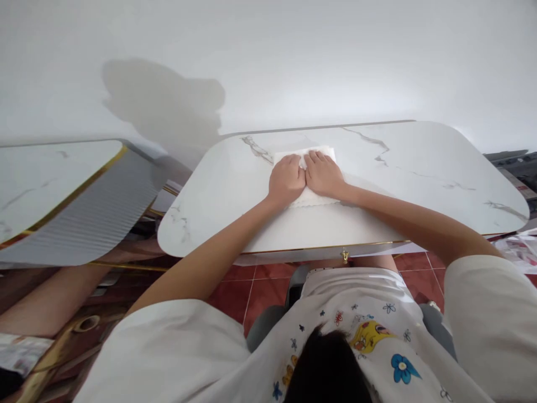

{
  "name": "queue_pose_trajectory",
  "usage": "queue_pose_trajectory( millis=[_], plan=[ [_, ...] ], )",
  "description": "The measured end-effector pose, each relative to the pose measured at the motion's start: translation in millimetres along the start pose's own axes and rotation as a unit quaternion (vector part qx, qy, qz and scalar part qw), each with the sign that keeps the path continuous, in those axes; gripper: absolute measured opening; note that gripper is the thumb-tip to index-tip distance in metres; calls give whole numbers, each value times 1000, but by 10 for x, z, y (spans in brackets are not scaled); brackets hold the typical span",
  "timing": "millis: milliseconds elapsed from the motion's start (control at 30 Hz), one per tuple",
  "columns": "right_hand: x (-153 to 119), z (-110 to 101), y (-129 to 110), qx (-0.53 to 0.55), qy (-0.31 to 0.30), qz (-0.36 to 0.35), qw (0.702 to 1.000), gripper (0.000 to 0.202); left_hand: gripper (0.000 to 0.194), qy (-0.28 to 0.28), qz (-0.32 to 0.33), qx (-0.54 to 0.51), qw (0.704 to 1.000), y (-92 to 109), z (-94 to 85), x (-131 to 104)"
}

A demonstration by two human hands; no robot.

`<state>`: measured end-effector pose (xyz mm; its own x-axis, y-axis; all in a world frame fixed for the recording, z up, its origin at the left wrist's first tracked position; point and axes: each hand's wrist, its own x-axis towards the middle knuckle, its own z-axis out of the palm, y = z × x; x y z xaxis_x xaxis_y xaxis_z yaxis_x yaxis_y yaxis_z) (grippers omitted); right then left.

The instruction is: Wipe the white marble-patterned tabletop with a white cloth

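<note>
A white paper towel [312, 197], with an uneven near edge, lies on the white marble-patterned table [419, 168]. My left hand [287, 179] rests on its left part, fingers curled down into it. Beside it, my right hand [323, 172] presses on the right part with fingers bent and close together. The two hands touch along their thumbs, and a bit of the white towel bunches up between them. My palms and fingertips are hidden from above.
A second marble-patterned table [54, 179] with a gold edge and ribbed side stands to the left. A white wall [293, 61] runs behind both. A small gold knob [345, 256] sits on my table's front. Another person's arm or leg [62, 296] shows at the lower left.
</note>
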<state>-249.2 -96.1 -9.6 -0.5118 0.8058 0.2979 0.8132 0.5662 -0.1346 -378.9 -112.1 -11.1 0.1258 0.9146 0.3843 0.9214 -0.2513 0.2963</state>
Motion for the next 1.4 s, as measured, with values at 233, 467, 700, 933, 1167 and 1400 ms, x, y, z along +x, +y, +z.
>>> queue_pose_trajectory(
  millis=[233,467,700,933,1167,1400],
  plan=[
    [-467,-158,-341,18,-33,14,999,52,40,5,1,20,1000,152,-186,-558],
    [-849,-305,-468,20,-52,22,998,53,46,-13,2,28,1000,333,-231,-895],
    [-1105,-365,-123,9,-21,24,999,53,43,-29,21,1,999,733,-135,-842],
    [-910,-283,270,-1,4,25,1000,52,36,-52,31,1,998,851,-2,-456],
    [-127,-115,740,8,-2,1,1000,47,32,-40,-10,12,999,638,201,282],
    [507,-32,1017,-2,-16,22,1000,44,36,-17,-36,-6,999,313,489,967]
  ],
)
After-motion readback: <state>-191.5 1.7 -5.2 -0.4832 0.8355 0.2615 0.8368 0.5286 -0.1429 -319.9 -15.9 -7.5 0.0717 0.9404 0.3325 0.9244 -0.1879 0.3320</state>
